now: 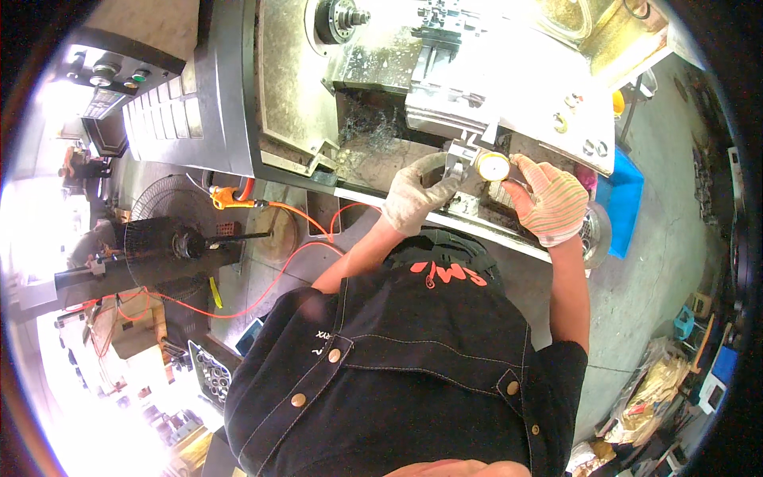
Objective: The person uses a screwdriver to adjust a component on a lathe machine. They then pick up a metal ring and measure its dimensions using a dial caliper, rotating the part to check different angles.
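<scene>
At the front edge of the lathe bed (477, 208), the person's two gloved hands meet around a dial caliper (481, 163). The left hand (417, 193), in a grey work glove, is curled around the caliper's metal jaw end, fingers wrapped over it just left of the round dial. The right hand (552, 203), in a striped orange and white glove, grips the caliper from the other side, thumb and fingers pinching just right of the dial. The caliper's yellow-rimmed dial face (493, 166) sits between the two hands, turned up toward the camera. Whatever lies between the measuring jaws is hidden by the left glove.

Just above the caliper stands the bright metal tool carriage (509, 79) of the lathe, washed out by light. Further above and to the left of the caliper, the chuck (340, 17) looks out of the machine's housing, with metal chips (373, 131) lying in the dark trough beneath it. Well to the left of the caliper, an orange air gun (226, 196) hangs by the machine's front panel, its orange hose (278, 278) looping down across the floor. Beyond that stands a floor fan (171, 238). To the right of the caliper, a blue bin (624, 203) sits on the concrete floor beside the machine. Below the caliper, the person's dark snap-buttoned shirt (397, 366) fills the lower frame.
</scene>
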